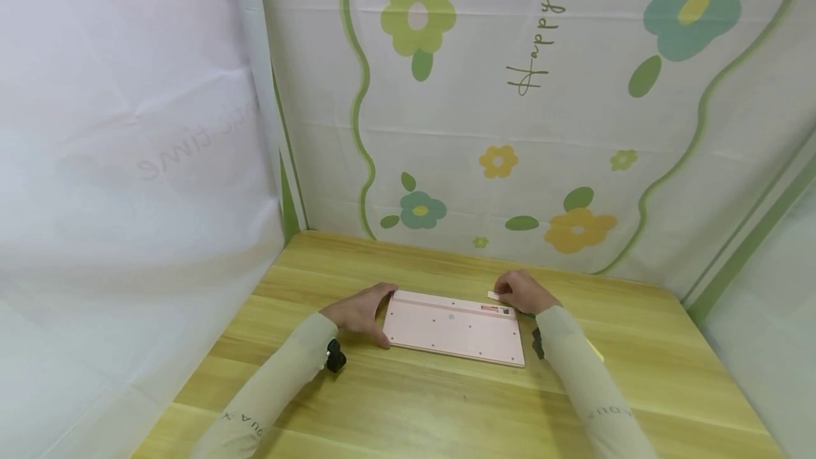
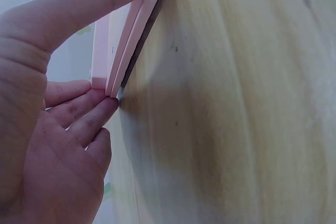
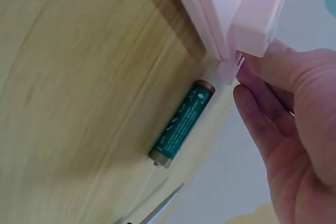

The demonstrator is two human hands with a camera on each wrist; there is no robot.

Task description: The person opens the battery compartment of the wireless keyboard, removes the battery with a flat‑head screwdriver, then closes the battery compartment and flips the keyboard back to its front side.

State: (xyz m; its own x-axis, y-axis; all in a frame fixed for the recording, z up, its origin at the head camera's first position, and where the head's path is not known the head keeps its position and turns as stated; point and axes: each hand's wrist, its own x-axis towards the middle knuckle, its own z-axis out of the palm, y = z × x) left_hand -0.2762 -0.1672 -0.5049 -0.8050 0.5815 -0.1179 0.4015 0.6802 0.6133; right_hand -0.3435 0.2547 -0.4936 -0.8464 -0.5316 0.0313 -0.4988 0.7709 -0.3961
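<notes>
A pink keyboard (image 1: 454, 331) lies with its underside up on the table, screws dotted over it and a label near its far right corner. My left hand (image 1: 362, 312) holds its left end, thumb at the near corner and fingers at the far one. Beyond the far right corner, my right hand (image 1: 525, 293) pinches a small pink battery cover (image 1: 494, 295). The right wrist view shows this hand's fingertips close by the keyboard's end, partly hidden behind it. A green battery (image 3: 182, 124) lies on the table just beside the right hand.
A pointed metal tip (image 3: 167, 202) shows near the battery. Something yellow (image 1: 596, 350) peeks out beside the right sleeve, mostly hidden. The wooden table (image 1: 408, 409) meets a flowered curtain (image 1: 459, 126) at the back, with white cloth on both sides.
</notes>
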